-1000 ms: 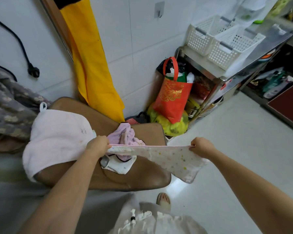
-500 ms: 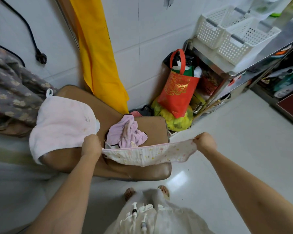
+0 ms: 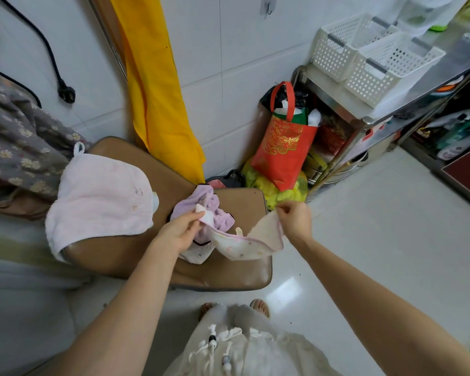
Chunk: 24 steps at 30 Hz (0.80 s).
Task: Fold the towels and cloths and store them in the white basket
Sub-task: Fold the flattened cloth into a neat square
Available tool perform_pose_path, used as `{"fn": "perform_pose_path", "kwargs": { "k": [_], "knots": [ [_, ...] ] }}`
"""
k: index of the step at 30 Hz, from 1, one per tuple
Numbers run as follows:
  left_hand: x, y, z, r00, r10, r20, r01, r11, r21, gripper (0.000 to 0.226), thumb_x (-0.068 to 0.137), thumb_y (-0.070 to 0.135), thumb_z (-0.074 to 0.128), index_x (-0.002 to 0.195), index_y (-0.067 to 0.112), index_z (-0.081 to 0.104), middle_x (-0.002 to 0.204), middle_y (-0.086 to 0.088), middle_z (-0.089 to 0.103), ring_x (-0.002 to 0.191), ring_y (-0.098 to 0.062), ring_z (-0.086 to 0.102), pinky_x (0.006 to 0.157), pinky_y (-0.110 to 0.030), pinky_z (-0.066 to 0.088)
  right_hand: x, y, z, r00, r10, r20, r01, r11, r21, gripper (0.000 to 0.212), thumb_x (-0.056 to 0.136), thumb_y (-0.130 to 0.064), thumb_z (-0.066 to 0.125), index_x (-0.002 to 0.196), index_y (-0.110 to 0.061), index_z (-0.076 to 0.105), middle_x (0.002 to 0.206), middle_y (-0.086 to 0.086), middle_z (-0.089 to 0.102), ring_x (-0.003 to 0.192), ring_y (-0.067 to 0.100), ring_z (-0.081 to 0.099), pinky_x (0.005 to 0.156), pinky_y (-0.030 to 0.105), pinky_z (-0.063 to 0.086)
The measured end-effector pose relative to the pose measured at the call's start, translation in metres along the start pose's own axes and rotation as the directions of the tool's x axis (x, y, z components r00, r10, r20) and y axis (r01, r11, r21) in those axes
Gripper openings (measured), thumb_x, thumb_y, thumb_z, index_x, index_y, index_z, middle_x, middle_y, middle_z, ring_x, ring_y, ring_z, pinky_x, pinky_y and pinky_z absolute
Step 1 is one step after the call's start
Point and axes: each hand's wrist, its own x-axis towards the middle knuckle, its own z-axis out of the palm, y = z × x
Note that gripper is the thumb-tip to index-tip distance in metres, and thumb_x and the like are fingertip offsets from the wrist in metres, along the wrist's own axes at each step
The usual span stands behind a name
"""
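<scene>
The spotted cloth, stretched taut between the hands a moment ago, now sags in a loop over the brown chair seat as the right hand, pinching one end, closes toward the left hand, which pinches the other. That reads as a fold in progress. The white baskets sit well apart at two o'clock, so storing is not yet done.
</scene>
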Motion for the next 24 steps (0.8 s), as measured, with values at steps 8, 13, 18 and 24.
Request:
{"fn": "perform_pose_path", "kwargs": {
  "k": [8, 13, 18, 24],
  "knots": [
    [-0.003, -0.018, 0.027, 0.981, -0.086, 0.173, 0.083, 0.996, 0.026, 0.036, 0.089, -0.018, 0.042, 0.108, 0.009, 0.057, 0.115, -0.010, 0.060, 0.100, -0.019, 0.059, 0.088, -0.028, 0.049, -0.013, -0.020, 0.035, 0.981, 0.081, 0.177, -0.130, 0.949, 0.288, 0.012, 0.080, -0.012, 0.057, 0.087, -0.020, 0.052, 0.069, -0.004, 0.064, 0.065, 0.019, 0.058, 0.059, 0.032, 0.048],
    [-0.009, -0.028, 0.029, 0.976, -0.185, 0.111, 0.173, 0.979, 0.108, 0.028, 0.090, -0.018, 0.043, 0.104, 0.000, 0.059, 0.101, -0.012, 0.063, 0.100, -0.026, 0.059, 0.099, -0.042, 0.043, -0.021, -0.020, 0.039, 0.947, 0.193, 0.256, -0.278, 0.894, 0.353, 0.016, 0.083, 0.002, 0.056, 0.081, -0.009, 0.067, 0.064, -0.001, 0.059, 0.059, 0.014, 0.051, 0.061, 0.032, 0.046],
    [-0.006, -0.037, 0.034, 0.996, -0.043, 0.084, 0.032, 0.991, 0.128, 0.058, 0.084, -0.025, 0.036, 0.135, 0.001, 0.044, 0.135, -0.012, 0.049, 0.128, -0.029, 0.046, 0.104, -0.034, 0.039, -0.031, -0.016, 0.048, 0.955, 0.109, 0.275, -0.211, 0.903, 0.375, 0.019, 0.091, -0.012, 0.060, 0.075, -0.016, 0.070, 0.059, -0.010, 0.060, 0.055, 0.005, 0.049, 0.056, 0.023, 0.043],
    [-0.017, -0.039, 0.041, 0.987, -0.065, 0.147, 0.071, 0.997, -0.038, 0.024, 0.098, 0.011, 0.047, 0.117, 0.001, 0.058, 0.107, -0.013, 0.066, 0.095, -0.020, 0.063, 0.078, -0.031, 0.055, -0.040, -0.014, 0.056, 0.955, 0.075, 0.286, -0.203, 0.869, 0.451, 0.019, 0.092, -0.022, 0.061, 0.085, -0.011, 0.076, 0.063, -0.015, 0.061, 0.058, 0.001, 0.047, 0.060, 0.019, 0.038]
  ]
}}
